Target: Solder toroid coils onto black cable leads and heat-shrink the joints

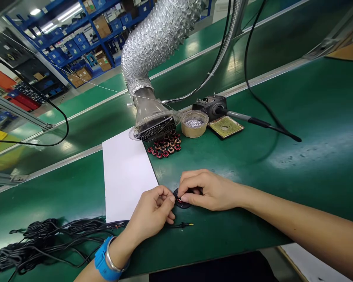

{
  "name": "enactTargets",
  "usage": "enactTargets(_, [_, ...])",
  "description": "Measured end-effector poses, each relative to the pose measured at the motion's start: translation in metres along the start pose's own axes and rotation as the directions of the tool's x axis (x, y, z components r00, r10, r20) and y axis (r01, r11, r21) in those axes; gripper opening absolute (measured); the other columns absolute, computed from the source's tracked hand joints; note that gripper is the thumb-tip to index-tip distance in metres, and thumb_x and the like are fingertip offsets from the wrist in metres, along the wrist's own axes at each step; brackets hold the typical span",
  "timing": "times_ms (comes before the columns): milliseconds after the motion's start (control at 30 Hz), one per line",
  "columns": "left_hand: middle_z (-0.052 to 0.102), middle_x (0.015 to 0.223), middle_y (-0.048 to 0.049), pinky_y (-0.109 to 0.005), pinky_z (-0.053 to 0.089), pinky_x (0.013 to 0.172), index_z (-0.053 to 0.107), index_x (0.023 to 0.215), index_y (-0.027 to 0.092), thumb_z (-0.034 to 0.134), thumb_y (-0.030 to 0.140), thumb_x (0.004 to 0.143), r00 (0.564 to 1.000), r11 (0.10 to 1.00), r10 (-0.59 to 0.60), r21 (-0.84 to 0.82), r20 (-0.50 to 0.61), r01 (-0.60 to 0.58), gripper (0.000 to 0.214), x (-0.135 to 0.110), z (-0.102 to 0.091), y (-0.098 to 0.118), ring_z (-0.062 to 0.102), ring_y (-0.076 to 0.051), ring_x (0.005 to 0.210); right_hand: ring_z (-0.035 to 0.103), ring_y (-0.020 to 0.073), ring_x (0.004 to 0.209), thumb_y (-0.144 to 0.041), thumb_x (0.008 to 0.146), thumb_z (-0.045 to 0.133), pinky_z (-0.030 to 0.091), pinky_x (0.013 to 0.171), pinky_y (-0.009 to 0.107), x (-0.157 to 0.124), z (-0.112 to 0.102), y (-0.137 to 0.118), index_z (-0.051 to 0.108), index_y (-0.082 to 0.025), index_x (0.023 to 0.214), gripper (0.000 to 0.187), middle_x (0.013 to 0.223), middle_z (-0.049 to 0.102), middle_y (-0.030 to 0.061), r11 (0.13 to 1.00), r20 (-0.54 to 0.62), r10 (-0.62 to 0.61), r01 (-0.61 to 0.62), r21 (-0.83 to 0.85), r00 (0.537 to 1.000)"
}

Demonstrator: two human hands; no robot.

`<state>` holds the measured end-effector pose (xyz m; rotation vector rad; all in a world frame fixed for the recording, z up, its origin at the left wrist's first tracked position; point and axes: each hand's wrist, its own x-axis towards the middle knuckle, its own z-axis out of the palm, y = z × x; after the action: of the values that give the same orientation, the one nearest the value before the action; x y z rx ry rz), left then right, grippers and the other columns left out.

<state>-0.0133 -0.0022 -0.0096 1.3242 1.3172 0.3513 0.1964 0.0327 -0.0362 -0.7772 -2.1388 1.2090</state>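
A flat black disc (184, 205) lies on the green table between my two hands. In its middle sits a small red-and-black coil ring (179, 200), partly covered by fingers. My right hand (210, 192) is closed over the disc, with thumb and forefinger pinched at the ring. My left hand (154, 211) is at the disc's left edge, its thumb and forefinger pressed together; whatever they hold is too small to make out. Below the hands lies a black cable end (182, 225) with a bare yellowish tip.
Bundled black cables (41, 243) lie at left beside a white sheet (126, 176). Ahead are a pile of coil rings (164, 148), a fume duct (153, 51), a tub of silvery bits (194, 124), a sponge tray (226, 127) and a soldering iron (244, 116) in its holder.
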Motion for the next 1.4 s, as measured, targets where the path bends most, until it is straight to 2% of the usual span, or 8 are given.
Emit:
enactTargets(200, [0.059,0.060,0.0032,-0.020,0.051,0.049,0.053,0.094,0.017,0.050,0.038,0.092,1.000,1.000,0.019,-0.006,-0.016,-0.019,0.021,0.001,0.000,-0.002,0.063,-0.012,0.050,0.053,0.0091,0.065,-0.020,0.087,0.056,0.039,0.059,0.020,-0.006,0.003,-0.001,0.071,-0.015,0.093,0.016,0.082,0.063,0.0038,0.994,-0.043,-0.098,0.096,-0.053,0.994])
enactTargets(500, [0.058,0.066,0.0018,-0.019,0.051,0.050,0.053,0.086,0.016,0.049,0.038,0.093,1.000,1.000,0.030,-0.003,-0.006,-0.030,0.023,-0.001,0.002,0.000,0.062,-0.009,0.052,0.052,0.0111,0.068,-0.021,0.092,0.055,0.037,0.062,0.022,-0.005,0.010,0.004,0.065,-0.015,0.087,0.013,0.078,0.061,0.0025,0.970,-0.061,-0.172,0.158,-0.186,0.983])
enactTargets(633, [0.058,0.066,0.0019,-0.019,0.051,0.049,0.053,0.085,0.017,0.048,0.038,0.093,1.000,0.999,0.021,0.045,-0.009,-0.021,0.023,-0.001,0.002,-0.001,0.063,-0.010,0.053,0.050,0.0100,0.065,-0.023,0.091,0.056,0.035,0.060,0.022,-0.005,0.010,0.002,0.064,-0.015,0.087,0.012,0.078,0.059,0.0015,0.973,-0.080,-0.128,0.110,-0.202,0.988])
enactTargets(833, [0.059,0.071,0.0013,-0.020,0.052,0.050,0.052,0.084,0.017,0.046,0.037,0.094,1.000,1.000,-0.001,0.027,0.012,0.000,0.023,-0.002,0.003,-0.005,0.063,-0.010,0.055,0.052,0.0095,0.068,-0.022,0.093,0.049,0.040,0.064,0.022,-0.006,-0.001,-0.005,0.067,-0.017,0.098,0.020,0.085,0.058,0.0022,1.000,-0.014,0.004,-0.005,-0.020,1.000])
enactTargets(933, [0.059,0.071,0.0012,-0.019,0.052,0.049,0.053,0.085,0.017,0.046,0.036,0.094,1.000,1.000,-0.012,0.013,0.013,0.012,0.023,-0.003,0.003,-0.005,0.062,-0.009,0.054,0.056,0.0113,0.078,-0.021,0.093,0.048,0.041,0.073,0.024,-0.005,-0.002,-0.003,0.069,-0.018,0.098,0.022,0.089,0.059,0.0028,1.000,0.040,0.009,-0.010,0.023,0.999])
enactTargets(1067, [0.058,0.070,0.0019,-0.017,0.049,0.047,0.051,0.084,0.016,0.047,0.038,0.093,1.000,0.999,-0.023,-0.048,0.011,0.023,0.025,-0.003,0.004,-0.006,0.059,-0.007,0.050,0.056,0.0128,0.080,-0.020,0.093,0.046,0.041,0.075,0.026,-0.003,0.001,0.000,0.069,-0.018,0.101,0.024,0.089,0.058,0.0035,1.000,0.037,0.006,-0.005,-0.018,0.999])
enactTargets(1267, [0.056,0.066,0.0032,-0.015,0.045,0.039,0.049,0.081,0.016,0.052,0.045,0.090,0.999,0.982,-0.032,-0.188,0.015,0.034,0.030,0.003,0.013,-0.006,0.053,-0.005,0.042,0.054,0.0124,0.074,-0.019,0.090,0.048,0.041,0.069,0.025,-0.004,-0.002,0.001,0.070,-0.018,0.097,0.023,0.086,0.058,0.0035,0.998,0.035,0.024,-0.022,-0.056,0.999])
enactTargets(1400, [0.057,0.069,0.0022,-0.016,0.045,0.040,0.049,0.083,0.016,0.051,0.046,0.091,0.997,0.980,-0.023,-0.195,0.070,0.036,0.031,0.000,0.011,-0.003,0.053,-0.005,0.042,0.049,0.0093,0.064,-0.012,0.078,0.054,0.040,0.061,0.022,-0.005,-0.001,0.000,0.068,-0.016,0.095,0.023,0.086,0.058,0.0027,0.998,-0.015,0.001,-0.002,-0.056,1.000])
